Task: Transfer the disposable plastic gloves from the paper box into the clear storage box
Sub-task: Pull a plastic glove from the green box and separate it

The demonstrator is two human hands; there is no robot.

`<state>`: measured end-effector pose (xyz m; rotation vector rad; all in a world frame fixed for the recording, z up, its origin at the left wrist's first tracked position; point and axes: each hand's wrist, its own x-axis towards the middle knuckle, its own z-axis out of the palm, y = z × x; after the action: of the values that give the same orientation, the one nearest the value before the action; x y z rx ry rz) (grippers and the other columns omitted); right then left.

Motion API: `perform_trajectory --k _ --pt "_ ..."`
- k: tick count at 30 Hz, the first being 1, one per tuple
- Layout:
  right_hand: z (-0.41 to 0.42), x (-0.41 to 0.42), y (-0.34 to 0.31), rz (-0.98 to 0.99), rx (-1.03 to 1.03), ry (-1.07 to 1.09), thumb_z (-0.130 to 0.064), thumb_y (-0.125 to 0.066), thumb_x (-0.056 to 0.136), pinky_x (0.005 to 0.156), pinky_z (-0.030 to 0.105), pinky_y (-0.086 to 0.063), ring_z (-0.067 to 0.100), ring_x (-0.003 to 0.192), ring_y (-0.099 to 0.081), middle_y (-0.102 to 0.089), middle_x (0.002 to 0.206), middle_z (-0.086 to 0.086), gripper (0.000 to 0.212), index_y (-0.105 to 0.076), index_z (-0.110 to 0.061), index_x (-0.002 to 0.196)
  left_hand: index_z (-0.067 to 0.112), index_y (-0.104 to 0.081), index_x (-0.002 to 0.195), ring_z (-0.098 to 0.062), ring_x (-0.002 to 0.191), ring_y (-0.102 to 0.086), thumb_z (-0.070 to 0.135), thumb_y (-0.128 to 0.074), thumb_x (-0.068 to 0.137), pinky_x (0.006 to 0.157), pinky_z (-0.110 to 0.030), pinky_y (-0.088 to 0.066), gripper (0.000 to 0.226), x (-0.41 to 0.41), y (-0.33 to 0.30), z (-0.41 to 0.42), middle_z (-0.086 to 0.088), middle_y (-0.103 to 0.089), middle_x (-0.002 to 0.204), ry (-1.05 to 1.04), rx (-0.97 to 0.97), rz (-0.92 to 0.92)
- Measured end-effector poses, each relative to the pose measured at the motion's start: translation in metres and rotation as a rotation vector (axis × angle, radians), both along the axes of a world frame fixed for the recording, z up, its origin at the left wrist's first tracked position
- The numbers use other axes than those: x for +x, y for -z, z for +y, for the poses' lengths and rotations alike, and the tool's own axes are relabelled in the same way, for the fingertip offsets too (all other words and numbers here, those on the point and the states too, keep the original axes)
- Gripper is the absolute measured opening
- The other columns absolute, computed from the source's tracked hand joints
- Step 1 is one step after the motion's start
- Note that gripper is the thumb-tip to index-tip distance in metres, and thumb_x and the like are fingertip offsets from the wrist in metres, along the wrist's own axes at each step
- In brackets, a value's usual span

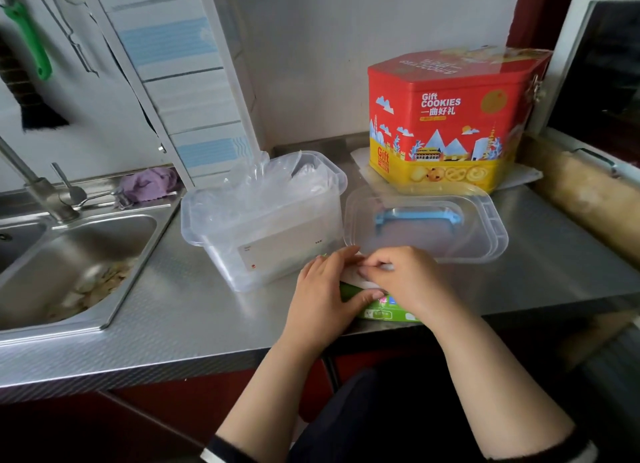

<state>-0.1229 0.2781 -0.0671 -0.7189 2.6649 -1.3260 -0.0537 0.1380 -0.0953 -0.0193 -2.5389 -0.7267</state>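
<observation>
A green paper box (384, 309) lies at the front edge of the steel counter, mostly covered by both hands. My left hand (323, 298) grips the box's left side, thumb pressed on its top. My right hand (405, 279) pinches a thin whitish glove edge (387, 265) at the box's opening. Behind them stands the clear storage box (273, 217), open, with crumpled plastic gloves (263, 178) inside, rising above its rim. Its clear lid (426, 225) with a blue handle lies upside down to the right.
A red and yellow cookie tin (450, 120) stands at the back right on white paper. A steel sink (69, 258) with a tap and food scraps is on the left. A purple cloth (149, 184) lies behind it. A wooden rolling pin (585, 192) lies along the right.
</observation>
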Motion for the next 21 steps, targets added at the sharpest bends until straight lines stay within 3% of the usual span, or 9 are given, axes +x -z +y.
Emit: perform_trajectory --k 6,11,14,16,19,21 --pt "0.004 0.001 0.006 -0.004 -0.170 0.032 -0.031 -0.071 0.084 0.070 0.036 -0.051 0.008 0.067 -0.060 -0.067 0.068 -0.012 0.015 -0.067 -0.033 0.069 0.029 -0.050 0.132 -0.002 0.112 -0.048 0.070 -0.065 0.065 0.099 -0.022 -0.030 0.080 0.002 -0.004 0.001 0.027 -0.056 0.113 -0.024 0.046 -0.037" --pt "0.008 0.008 -0.006 -0.035 -0.395 0.074 -0.021 -0.067 0.089 0.060 0.019 -0.042 -0.004 0.055 -0.049 -0.061 0.057 -0.018 0.022 -0.064 -0.028 0.068 0.029 -0.052 0.130 -0.002 0.109 -0.047 0.065 -0.070 0.066 0.097 -0.023 -0.031 0.076 0.002 -0.004 0.000 0.029 -0.050 0.109 -0.026 0.045 -0.056" --pt "0.009 0.017 -0.030 -0.101 -0.647 0.125 -0.020 -0.063 0.092 0.060 0.011 -0.041 -0.009 0.057 -0.051 -0.062 0.057 -0.019 0.019 -0.067 -0.024 0.073 0.023 -0.060 0.114 -0.005 0.099 -0.045 0.065 -0.069 0.068 0.093 -0.025 -0.033 0.063 -0.001 0.000 -0.002 0.019 -0.055 0.100 -0.041 -0.005 -0.044" --pt "0.008 0.023 -0.053 -0.137 -0.897 0.156 -0.019 -0.063 0.091 0.066 0.012 -0.047 -0.005 0.066 -0.057 -0.066 0.063 -0.017 0.016 -0.069 -0.021 0.077 0.018 -0.062 0.103 -0.007 0.094 -0.045 0.070 -0.062 0.068 0.089 -0.020 -0.030 0.063 -0.001 0.003 -0.002 0.015 -0.056 0.092 -0.049 -0.037 -0.012" --pt "0.009 0.025 -0.087 -0.107 -1.220 0.189 -0.021 -0.067 0.089 0.082 0.024 -0.052 0.007 0.081 -0.060 -0.069 0.074 -0.011 0.014 -0.072 -0.020 0.076 0.024 -0.060 0.117 -0.004 0.106 -0.047 0.067 -0.064 0.071 0.103 -0.015 -0.021 0.063 0.000 0.004 -0.002 0.017 -0.062 0.112 -0.017 -0.019 -0.042" --pt "0.011 0.025 -0.098 -0.062 -1.315 0.178 -0.024 -0.067 0.086 0.088 0.029 -0.050 0.010 0.085 -0.059 -0.069 0.077 -0.010 0.010 -0.073 -0.019 0.080 0.025 -0.057 0.122 -0.003 0.111 -0.046 0.066 -0.062 0.074 0.108 -0.019 -0.022 0.064 0.002 0.004 -0.002 0.018 -0.061 0.119 -0.006 -0.026 -0.032"
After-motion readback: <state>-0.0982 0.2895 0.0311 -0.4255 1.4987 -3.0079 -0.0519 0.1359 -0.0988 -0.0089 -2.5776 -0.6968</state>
